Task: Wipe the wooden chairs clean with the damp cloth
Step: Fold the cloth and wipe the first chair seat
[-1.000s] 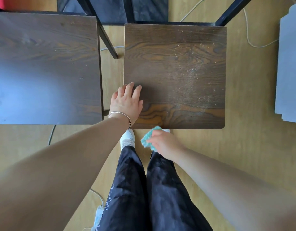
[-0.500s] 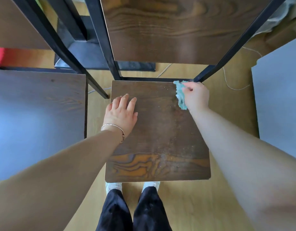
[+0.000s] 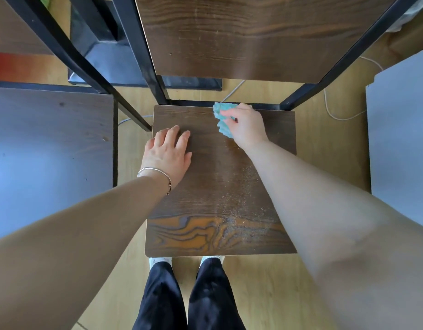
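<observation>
Pale wood-look floor [image 3: 265, 294] underneath, seen from straight above. In the middle of it, a dark wooden chair seat [image 3: 205, 198], with a teal cloth [image 3: 221, 115] bunched at the far edge, pinched between the curled fingers and thumb of the right hand [image 3: 247, 127]. Cloth down on the wood just off the inner side of that hand, its top corner reaching the black rear rail.

Below the right wrist and forearm, towards the near edge, pale gritty specks [image 3: 241, 210] scattered over the seat, thickest across the orange-grained strip at the front.

Left of the cloth hand and apart from it, the left hand [image 3: 167, 153] laid palm down on the seat's left half, fingers straight and close together, gripping nothing. Thin metal bracelet [image 3: 158, 171] around its wrist.

Beyond the fingertips of both hands, the chair's wooden backrest [image 3: 253, 36], framed by black metal posts [image 3: 139, 44].

Further left of the left hand, past a narrow gap of floor, a second dark seat [image 3: 50, 151] with a bluish sheen of reflected light. Right of the right forearm, a flat grey surface [image 3: 401, 139], and between it and the chair a thin white cable [image 3: 336, 115] looping over the floor.

Nearest the body, below both elbows, black trousers [image 3: 162, 301] and the tips of white shoes [image 3: 158, 259] just beside the seat's front edge.
</observation>
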A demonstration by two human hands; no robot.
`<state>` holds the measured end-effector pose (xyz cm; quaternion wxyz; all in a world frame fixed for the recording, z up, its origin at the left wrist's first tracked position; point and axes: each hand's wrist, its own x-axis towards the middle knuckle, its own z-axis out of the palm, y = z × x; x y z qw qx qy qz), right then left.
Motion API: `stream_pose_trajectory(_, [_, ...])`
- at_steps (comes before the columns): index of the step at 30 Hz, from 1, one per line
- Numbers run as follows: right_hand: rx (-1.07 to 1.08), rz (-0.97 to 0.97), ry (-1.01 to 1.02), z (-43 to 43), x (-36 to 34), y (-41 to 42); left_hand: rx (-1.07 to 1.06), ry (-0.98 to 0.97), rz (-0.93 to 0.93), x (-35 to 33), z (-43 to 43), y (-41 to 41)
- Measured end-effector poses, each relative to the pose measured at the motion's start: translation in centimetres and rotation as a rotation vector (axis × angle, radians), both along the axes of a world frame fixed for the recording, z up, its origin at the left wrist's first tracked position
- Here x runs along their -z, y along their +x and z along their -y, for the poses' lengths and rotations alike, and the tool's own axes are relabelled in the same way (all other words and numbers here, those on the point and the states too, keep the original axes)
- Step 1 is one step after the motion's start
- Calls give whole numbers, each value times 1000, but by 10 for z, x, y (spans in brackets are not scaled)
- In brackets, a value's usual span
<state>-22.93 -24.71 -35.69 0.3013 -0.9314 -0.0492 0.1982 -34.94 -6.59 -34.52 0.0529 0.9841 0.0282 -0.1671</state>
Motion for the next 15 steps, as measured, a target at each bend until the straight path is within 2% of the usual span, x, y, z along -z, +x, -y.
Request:
stream_pose_trajectory(6, [-289,44,-133,8,-3,-46,-21,-39,-32,-5,3,-21])
stream_pose_trajectory(15, [-354,5,-5,33,1,-156,29,-52,-63,-13,10,-71])
